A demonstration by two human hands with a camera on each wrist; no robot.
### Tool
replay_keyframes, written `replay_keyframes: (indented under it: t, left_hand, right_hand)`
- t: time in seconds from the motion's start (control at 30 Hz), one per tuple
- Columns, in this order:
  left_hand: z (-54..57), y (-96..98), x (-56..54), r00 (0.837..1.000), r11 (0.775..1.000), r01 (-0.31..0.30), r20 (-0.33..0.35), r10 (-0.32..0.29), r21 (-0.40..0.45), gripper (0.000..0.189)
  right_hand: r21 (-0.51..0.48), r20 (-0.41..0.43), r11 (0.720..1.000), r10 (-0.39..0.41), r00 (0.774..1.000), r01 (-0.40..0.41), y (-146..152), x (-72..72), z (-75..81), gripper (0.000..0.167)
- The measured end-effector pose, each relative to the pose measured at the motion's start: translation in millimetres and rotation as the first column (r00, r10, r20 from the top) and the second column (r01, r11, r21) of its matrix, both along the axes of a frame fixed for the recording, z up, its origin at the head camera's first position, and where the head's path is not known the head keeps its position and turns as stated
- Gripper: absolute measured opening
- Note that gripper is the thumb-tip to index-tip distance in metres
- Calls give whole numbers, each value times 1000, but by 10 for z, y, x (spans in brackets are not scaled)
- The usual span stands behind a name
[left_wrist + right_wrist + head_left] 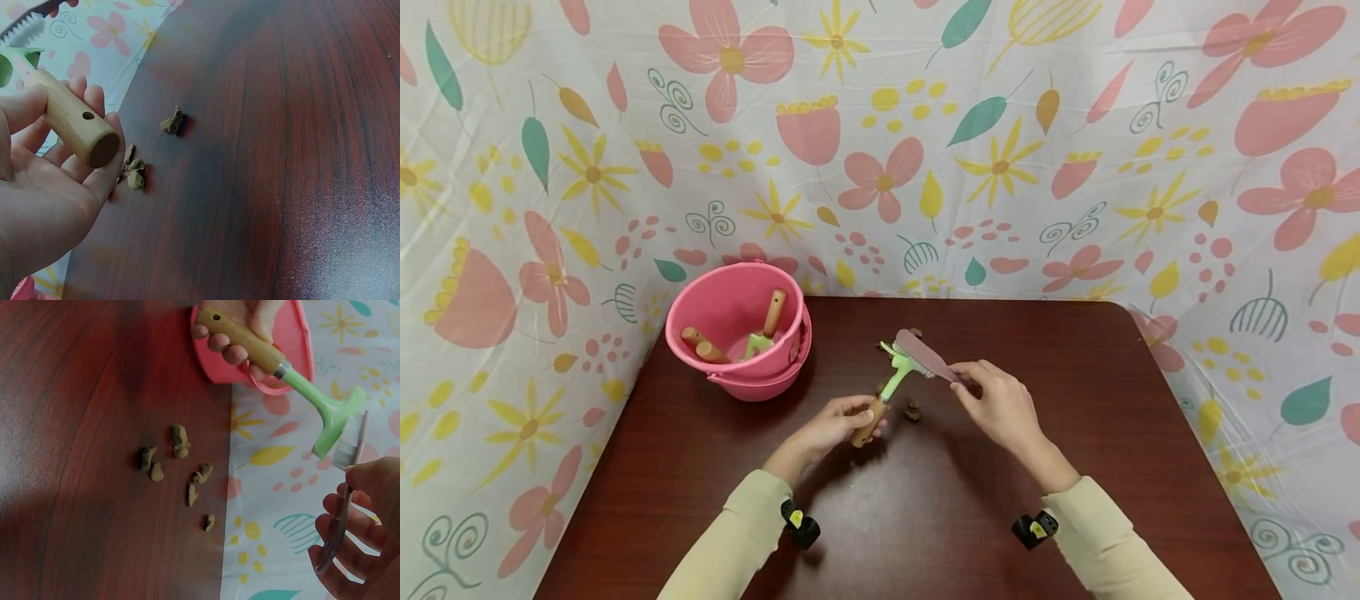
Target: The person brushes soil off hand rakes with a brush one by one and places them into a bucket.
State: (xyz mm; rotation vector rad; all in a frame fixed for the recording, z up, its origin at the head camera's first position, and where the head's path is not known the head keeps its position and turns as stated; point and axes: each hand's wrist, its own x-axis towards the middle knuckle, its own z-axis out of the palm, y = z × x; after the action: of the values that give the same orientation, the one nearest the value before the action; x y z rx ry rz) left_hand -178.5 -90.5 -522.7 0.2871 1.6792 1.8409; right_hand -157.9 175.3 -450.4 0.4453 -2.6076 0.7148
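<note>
My left hand (842, 421) grips the wooden handle of a small green garden tool with a T-shaped head (334, 419), held above the table. Whether its head has tines is hard to tell. My right hand (1000, 404) pinches the handle of a mauve brush (925, 354), its thumb and fingers round it. The brush's white bristles (347, 447) lie against the tool's green head. Beneath both hands, several brown lumps (181, 440) are scattered on the table; the head view partly hides them behind the tool and brush.
On the table's left side stands a pink bucket (741, 271), apparently nested in another. Inside it are several wooden-handled tools (775, 312), one with a green end. A flower-printed cloth (880, 108) hangs along the back and sides of the dark wooden table (1112, 400).
</note>
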Motion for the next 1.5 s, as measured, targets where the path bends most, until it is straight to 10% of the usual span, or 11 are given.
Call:
replay_keyframes:
  t: [0.77, 1.5]
  left_hand:
    - [47, -14, 1, 999, 998, -50, -16, 51, 45, 35]
    - [30, 107, 0, 999, 999, -20, 46, 18, 51, 40]
  right_hand:
    - [-3, -12, 993, -116, 993, 116, 169, -12, -180, 24]
    - [-35, -136, 998, -50, 990, 45, -142, -4, -143, 27]
